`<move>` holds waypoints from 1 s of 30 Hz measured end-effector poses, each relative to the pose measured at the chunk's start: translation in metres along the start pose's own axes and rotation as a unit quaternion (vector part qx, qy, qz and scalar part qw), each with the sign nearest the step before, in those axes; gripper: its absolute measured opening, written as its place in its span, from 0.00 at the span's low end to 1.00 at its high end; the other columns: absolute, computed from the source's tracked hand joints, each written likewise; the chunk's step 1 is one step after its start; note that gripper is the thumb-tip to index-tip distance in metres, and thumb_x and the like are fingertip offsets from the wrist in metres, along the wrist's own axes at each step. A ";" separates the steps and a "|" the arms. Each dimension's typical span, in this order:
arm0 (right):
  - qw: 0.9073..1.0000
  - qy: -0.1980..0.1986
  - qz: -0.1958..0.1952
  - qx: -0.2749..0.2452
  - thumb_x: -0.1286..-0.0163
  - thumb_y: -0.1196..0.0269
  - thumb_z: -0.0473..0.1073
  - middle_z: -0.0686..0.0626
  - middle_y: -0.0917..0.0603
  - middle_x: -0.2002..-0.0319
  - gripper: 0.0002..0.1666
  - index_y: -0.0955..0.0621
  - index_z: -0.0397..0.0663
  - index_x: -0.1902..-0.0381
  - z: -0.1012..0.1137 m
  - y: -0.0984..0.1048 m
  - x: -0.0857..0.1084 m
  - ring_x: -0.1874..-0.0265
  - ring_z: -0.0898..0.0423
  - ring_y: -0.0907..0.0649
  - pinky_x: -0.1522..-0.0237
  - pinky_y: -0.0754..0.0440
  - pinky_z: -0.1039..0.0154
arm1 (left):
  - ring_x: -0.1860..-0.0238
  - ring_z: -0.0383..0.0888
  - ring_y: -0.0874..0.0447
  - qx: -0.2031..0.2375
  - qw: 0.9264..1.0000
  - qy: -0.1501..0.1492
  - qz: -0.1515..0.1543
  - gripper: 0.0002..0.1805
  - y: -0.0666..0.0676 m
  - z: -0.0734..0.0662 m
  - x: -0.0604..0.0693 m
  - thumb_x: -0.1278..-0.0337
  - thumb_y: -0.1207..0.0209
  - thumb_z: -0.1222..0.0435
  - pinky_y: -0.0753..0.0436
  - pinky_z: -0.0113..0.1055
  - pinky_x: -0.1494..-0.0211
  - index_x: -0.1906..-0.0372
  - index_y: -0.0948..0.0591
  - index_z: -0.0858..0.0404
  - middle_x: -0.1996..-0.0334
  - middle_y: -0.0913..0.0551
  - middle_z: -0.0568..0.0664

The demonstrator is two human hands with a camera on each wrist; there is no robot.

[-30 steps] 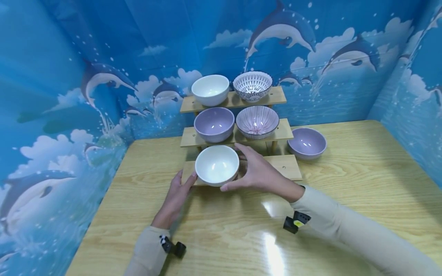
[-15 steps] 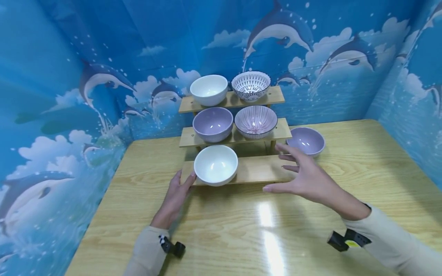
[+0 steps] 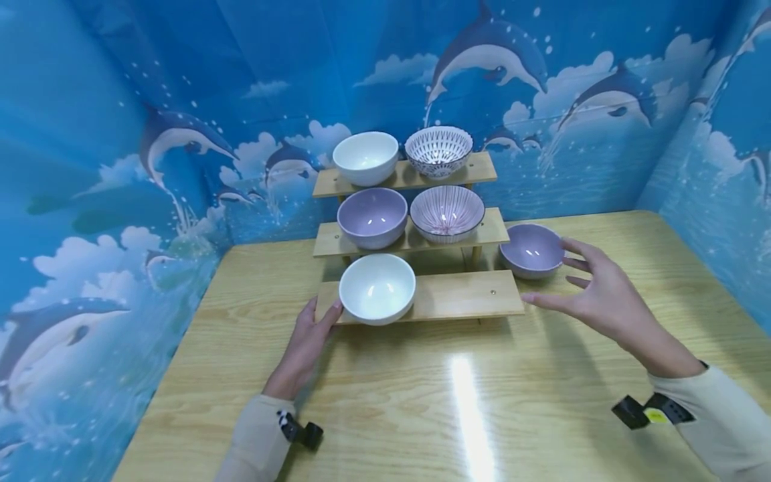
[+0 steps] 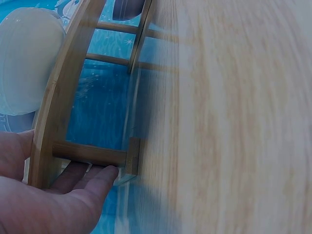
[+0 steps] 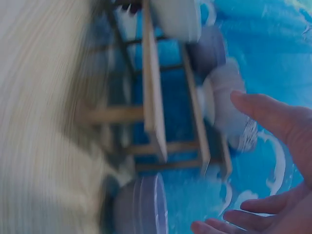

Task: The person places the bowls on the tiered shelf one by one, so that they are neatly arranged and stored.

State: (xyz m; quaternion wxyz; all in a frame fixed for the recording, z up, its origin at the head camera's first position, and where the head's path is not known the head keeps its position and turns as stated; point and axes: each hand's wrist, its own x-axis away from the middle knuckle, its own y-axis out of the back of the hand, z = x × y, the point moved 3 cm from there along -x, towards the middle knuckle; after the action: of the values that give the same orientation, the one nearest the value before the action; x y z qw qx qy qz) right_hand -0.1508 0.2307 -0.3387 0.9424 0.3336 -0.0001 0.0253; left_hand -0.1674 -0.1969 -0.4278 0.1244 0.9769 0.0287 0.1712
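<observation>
My left hand holds the left end of the lowest board of a wooden tiered rack. In the left wrist view its thumb lies over the board and its fingers reach underneath. Beside that thumb, a white bowl sits on the same board. My right hand is spread, thumb apart from the fingers, at the right side of a purple bowl on the table. Whether the fingertips touch its rim I cannot tell. The right wrist view is blurred; this purple bowl shows below the hand.
On the middle board stand another purple bowl and a striped bowl. The top board bears a white bowl and a patterned bowl. Behind the wooden table hangs a blue dolphin backdrop.
My right hand has left the white bowl on the lowest board and moved right to the purple bowl on the table. My left hand has stayed at the rack's left end.
</observation>
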 end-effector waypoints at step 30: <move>0.996 -0.014 -0.076 0.039 0.50 0.19 0.54 0.16 0.42 0.33 0.75 0.53 0.19 0.26 -0.061 -0.024 -0.083 0.38 0.23 0.34 0.39 0.29 0.26 | 0.24 0.54 0.40 0.015 1.000 -0.017 0.008 0.44 0.000 0.002 0.001 0.26 0.45 0.48 0.34 0.47 0.24 0.19 0.51 0.63 0.21 0.45 0.58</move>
State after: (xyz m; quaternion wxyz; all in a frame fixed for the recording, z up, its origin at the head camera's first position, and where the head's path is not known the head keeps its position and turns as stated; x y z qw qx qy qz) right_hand -0.2337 0.2463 -0.4030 0.9277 0.3695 0.0129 -0.0508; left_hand -0.1660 -0.1976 -0.4290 0.1094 0.9817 0.0214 0.1546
